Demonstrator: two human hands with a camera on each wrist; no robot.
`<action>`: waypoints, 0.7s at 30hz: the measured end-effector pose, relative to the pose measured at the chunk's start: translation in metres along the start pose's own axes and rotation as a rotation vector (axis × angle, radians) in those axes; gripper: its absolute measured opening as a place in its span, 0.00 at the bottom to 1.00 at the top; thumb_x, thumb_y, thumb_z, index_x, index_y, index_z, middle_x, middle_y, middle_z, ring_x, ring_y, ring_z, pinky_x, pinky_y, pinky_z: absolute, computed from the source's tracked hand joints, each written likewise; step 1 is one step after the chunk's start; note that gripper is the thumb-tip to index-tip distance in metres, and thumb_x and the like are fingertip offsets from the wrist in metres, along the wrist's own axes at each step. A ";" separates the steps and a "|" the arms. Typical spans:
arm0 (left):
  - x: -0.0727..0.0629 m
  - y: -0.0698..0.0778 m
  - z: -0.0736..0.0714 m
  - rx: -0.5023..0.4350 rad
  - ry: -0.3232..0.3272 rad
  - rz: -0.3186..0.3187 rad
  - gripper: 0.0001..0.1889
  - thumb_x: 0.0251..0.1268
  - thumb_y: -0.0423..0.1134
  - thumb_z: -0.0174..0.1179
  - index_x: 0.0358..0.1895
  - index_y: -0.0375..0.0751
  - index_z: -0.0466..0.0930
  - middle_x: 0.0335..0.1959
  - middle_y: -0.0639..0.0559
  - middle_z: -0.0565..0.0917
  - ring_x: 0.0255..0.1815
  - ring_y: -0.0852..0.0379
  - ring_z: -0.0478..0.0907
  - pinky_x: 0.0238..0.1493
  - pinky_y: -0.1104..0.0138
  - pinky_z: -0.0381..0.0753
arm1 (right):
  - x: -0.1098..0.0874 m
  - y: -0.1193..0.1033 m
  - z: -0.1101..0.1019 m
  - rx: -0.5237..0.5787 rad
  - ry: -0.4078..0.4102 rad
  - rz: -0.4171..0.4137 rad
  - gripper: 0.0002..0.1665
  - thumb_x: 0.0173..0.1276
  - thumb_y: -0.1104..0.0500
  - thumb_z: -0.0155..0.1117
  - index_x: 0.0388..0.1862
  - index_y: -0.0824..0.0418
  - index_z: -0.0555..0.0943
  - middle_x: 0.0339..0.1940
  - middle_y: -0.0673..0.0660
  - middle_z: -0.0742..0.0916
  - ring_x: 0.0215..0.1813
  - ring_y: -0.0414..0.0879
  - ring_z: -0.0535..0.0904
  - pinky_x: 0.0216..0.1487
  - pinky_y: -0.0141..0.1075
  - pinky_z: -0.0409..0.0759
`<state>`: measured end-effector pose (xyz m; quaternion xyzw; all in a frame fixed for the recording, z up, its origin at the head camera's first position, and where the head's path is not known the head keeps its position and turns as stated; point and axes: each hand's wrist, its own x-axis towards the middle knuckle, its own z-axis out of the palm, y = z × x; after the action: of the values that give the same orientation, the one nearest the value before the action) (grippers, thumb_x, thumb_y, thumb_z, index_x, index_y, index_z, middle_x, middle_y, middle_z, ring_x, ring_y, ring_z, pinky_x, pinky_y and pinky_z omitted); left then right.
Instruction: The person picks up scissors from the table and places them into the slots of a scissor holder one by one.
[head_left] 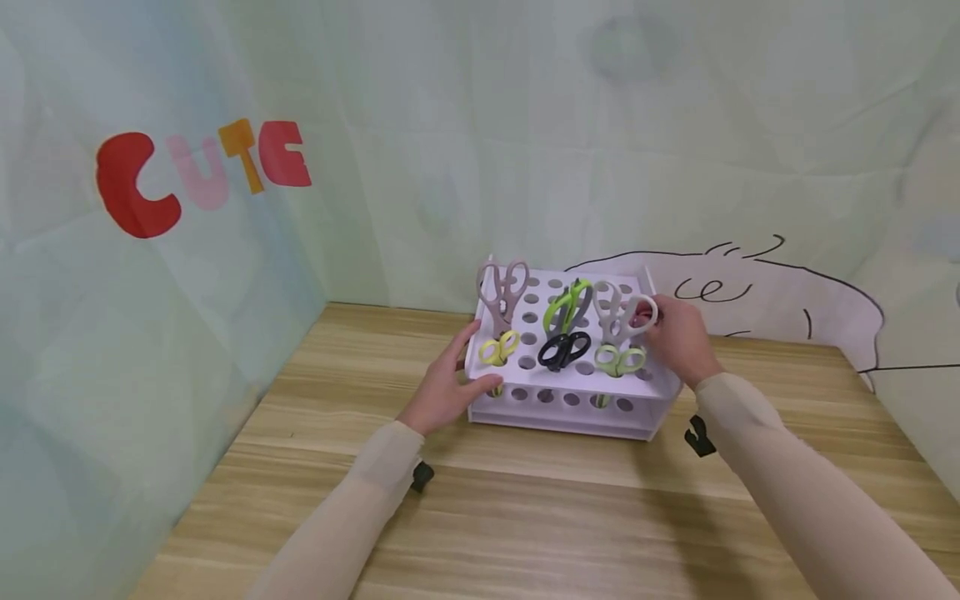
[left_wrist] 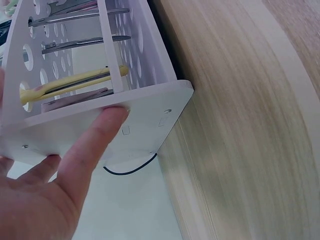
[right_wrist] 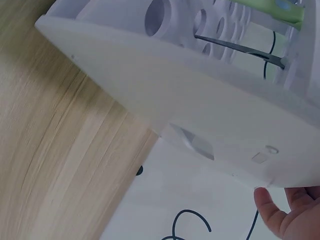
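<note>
My left hand (head_left: 442,392) rests against the left side panel of a white rack (head_left: 562,429), fingers fairly straight; in the left wrist view the thumb (left_wrist: 92,150) presses that panel. At the right end, my right hand (head_left: 681,337) reaches over the rack's edge. Its fingers are partly behind a handle loop of the white scissors (head_left: 609,321); whether they grip it I cannot tell. Upright in the rack's holes also stand mauve scissors (head_left: 501,312), small yellow scissors (head_left: 490,354), green-and-grey scissors (head_left: 555,317), black scissors (head_left: 552,354) and small pale green scissors (head_left: 609,362).
The rack stands on a wooden table (head_left: 525,517), near its back edge. Behind and to the left hangs a pale curtain (head_left: 420,167) with coloured letters and a line drawing. Dark clips (head_left: 701,437) stick out beside both wrists.
</note>
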<state>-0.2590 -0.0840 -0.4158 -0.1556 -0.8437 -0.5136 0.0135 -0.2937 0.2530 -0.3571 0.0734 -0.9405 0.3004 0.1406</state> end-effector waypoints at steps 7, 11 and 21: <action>0.004 -0.001 0.002 0.005 0.005 -0.001 0.46 0.60 0.45 0.71 0.79 0.59 0.53 0.78 0.49 0.58 0.64 0.37 0.71 0.57 0.51 0.78 | 0.003 0.001 -0.002 -0.014 -0.027 0.006 0.10 0.68 0.70 0.60 0.46 0.74 0.81 0.43 0.71 0.85 0.44 0.61 0.80 0.50 0.54 0.80; 0.009 -0.001 0.002 0.028 -0.003 -0.016 0.46 0.60 0.45 0.71 0.78 0.59 0.53 0.77 0.49 0.58 0.63 0.39 0.73 0.55 0.54 0.80 | 0.002 0.003 0.001 -0.016 -0.014 0.011 0.10 0.69 0.70 0.58 0.46 0.73 0.82 0.44 0.71 0.86 0.44 0.60 0.80 0.50 0.54 0.80; 0.014 -0.001 -0.006 0.084 -0.022 -0.015 0.48 0.59 0.43 0.72 0.78 0.51 0.52 0.77 0.44 0.59 0.60 0.39 0.76 0.55 0.56 0.80 | 0.000 0.006 0.007 0.002 0.034 -0.039 0.14 0.70 0.68 0.57 0.52 0.69 0.82 0.55 0.69 0.83 0.43 0.59 0.78 0.37 0.44 0.76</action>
<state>-0.2735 -0.0865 -0.4112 -0.1542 -0.8658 -0.4760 0.0066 -0.2960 0.2539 -0.3654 0.0868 -0.9361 0.2999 0.1622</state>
